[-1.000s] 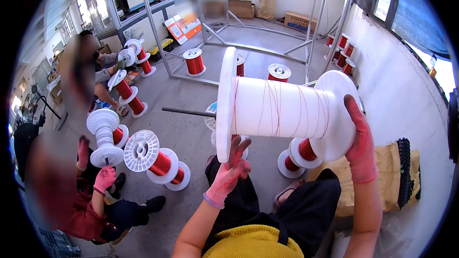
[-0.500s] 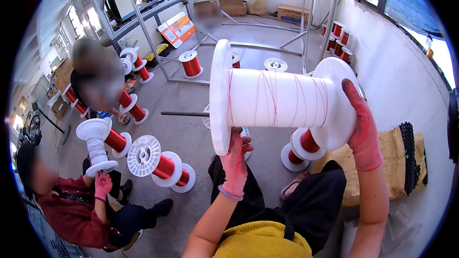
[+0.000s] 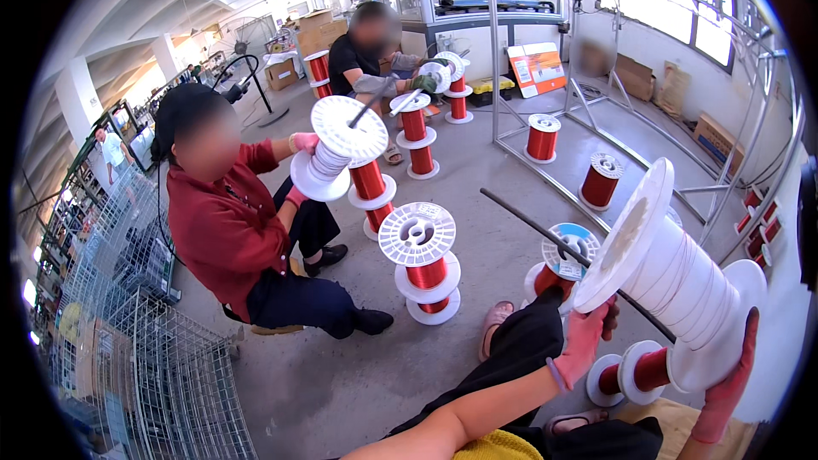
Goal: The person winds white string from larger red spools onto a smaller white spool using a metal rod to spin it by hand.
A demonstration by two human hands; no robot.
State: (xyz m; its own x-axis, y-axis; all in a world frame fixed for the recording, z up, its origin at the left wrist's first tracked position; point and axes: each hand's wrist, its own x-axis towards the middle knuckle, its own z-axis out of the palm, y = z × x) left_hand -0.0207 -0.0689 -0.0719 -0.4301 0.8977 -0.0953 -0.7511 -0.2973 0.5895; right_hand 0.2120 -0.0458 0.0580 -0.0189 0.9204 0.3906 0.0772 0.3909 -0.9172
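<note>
I hold a large white spool (image 3: 694, 294) at a tilt, with a few loose turns of thin reddish wire around its barrel. My left hand (image 3: 584, 341), in a pink glove, grips the lower edge of the nearer-left flange, its fingers curled and partly hidden. My right hand (image 3: 731, 388), also gloved in pink, clasps the other flange from its outer side. A dark thin rod (image 3: 528, 220) runs behind the left flange and shows again below the barrel. Under the spool, red wire spools (image 3: 650, 369) with white flanges lie by my feet.
A seated person in dark red (image 3: 226, 213) holds a white spool (image 3: 328, 158) at left. Behind, another person (image 3: 362, 60) handles spools. Stacked red spools (image 3: 426, 274) stand mid-floor. A metal frame (image 3: 588, 111) rises at back right; wire cages (image 3: 187, 375) stand at lower left.
The view has swung to the left, so the spool in my hands now appears lower right and more tilted. Both hands stay on it. The seated person's white spool has been raised and tipped.
</note>
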